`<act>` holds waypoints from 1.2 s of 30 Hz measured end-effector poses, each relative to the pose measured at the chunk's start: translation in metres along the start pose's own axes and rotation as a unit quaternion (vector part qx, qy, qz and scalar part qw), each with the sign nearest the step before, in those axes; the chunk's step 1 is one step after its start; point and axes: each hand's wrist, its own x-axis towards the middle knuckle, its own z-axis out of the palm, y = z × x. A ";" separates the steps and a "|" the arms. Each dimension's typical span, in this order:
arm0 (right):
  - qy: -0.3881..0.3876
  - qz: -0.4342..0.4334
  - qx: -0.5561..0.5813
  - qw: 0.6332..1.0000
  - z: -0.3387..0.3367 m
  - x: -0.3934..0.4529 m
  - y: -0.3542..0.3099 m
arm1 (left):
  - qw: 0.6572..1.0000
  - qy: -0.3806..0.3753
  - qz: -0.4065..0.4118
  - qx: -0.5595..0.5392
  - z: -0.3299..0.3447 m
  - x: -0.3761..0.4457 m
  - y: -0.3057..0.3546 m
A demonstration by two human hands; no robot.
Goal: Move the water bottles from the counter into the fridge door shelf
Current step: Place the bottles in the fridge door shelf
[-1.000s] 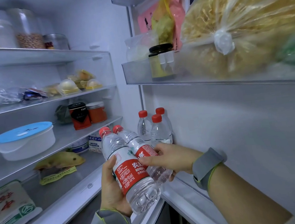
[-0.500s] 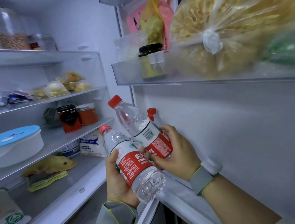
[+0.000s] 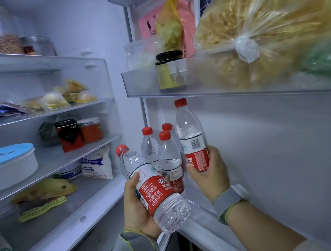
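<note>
- The right hand (image 3: 209, 174) curls its fingers around the red label of an upright water bottle (image 3: 191, 136), thumb on the near side; the bottle's base is hidden behind the hand, so whether it rests on the door shelf cannot be told.
- The left hand (image 3: 138, 210) wraps its fingers and thumb around the lower half of a second water bottle (image 3: 153, 189), which tilts with its red cap up and to the left and its clear base toward the camera.
- Both wrists wear grey bands with yellow-green edging.
- Between and just behind the two held bottles, three more water bottles (image 3: 168, 156) with red caps stand upright together in the fridge door shelf (image 3: 202, 210), close to the hinge side.
- The bottle in the right hand stands just to the right of this group, its cap higher than theirs.
- Above, an upper door shelf (image 3: 140, 82) holds a dark-lidded jar (image 3: 170, 70), a large clear bag of yellow noodles (image 3: 263, 30) and other bags.
- To the left, the fridge's inner shelves carry a white container with a blue lid (image 3: 6, 163), a red jar (image 3: 90, 130), a black-and-red tin (image 3: 69, 135) and wrapped foods.
</note>
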 end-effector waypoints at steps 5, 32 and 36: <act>-0.031 0.055 -0.022 0.998 0.007 0.002 0.008 | 1.000 -0.012 -0.001 -0.003 -0.002 0.003 -0.003; -0.167 0.164 -0.159 0.959 0.013 -0.010 -0.003 | 1.000 0.005 -0.018 0.020 0.000 -0.009 -0.008; -0.223 0.136 -0.300 0.918 0.010 -0.011 -0.001 | 0.999 0.012 -0.034 0.006 -0.002 -0.006 -0.008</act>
